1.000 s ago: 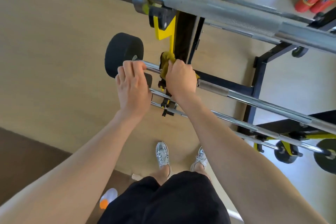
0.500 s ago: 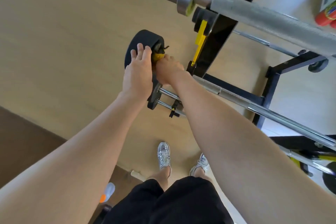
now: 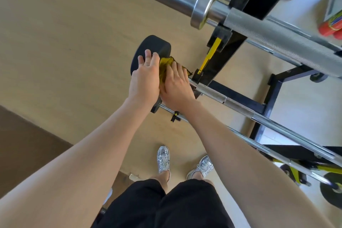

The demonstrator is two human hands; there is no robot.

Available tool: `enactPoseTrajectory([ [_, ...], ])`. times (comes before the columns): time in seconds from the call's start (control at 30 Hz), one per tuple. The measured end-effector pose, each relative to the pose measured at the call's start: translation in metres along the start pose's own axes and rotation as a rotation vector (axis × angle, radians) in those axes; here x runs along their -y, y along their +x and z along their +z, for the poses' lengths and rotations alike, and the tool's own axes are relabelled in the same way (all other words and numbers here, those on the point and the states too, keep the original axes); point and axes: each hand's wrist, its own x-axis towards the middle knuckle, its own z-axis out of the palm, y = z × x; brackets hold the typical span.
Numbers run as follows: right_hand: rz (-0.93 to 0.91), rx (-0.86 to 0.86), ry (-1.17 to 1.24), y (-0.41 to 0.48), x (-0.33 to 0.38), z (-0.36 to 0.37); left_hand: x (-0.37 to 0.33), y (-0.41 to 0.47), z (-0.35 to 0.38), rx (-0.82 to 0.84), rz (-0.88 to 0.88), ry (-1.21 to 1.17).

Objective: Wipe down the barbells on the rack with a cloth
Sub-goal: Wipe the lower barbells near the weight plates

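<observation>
The cloth [image 3: 165,65] lies bunched on the bar [image 3: 212,94] just beside the plate [image 3: 151,50], between my two hands. I judge it soft, light and quick to slip, so it needs pressing flat or wrapping round the bar. The bar is stiff steel, knurled farther from the plate, where the cloth may drag. Right hand [image 3: 175,87]: fingers fairly straight, pressing the cloth down, thumb hidden. Left hand [image 3: 145,79]: fingers slightly apart, resting on the plate, holding nothing. The rack upright [image 3: 225,55] stands near the plate.
</observation>
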Motion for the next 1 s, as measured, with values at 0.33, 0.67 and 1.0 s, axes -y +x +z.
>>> enactPoseTrajectory([
  [0.33,0.131,0.270,-0.192,0.059,0.002,-0.036,0.002,0.002,0.000,0.044,0.015,0.031],
  [0.67,0.156,0.151,-0.441,0.006,0.009,-0.030,-0.011,0.000,-0.001,0.077,0.018,0.099],
  [1.0,0.200,-0.024,-0.144,-0.081,-0.059,-0.047,-0.032,-0.013,0.013,0.070,0.006,0.202],
])
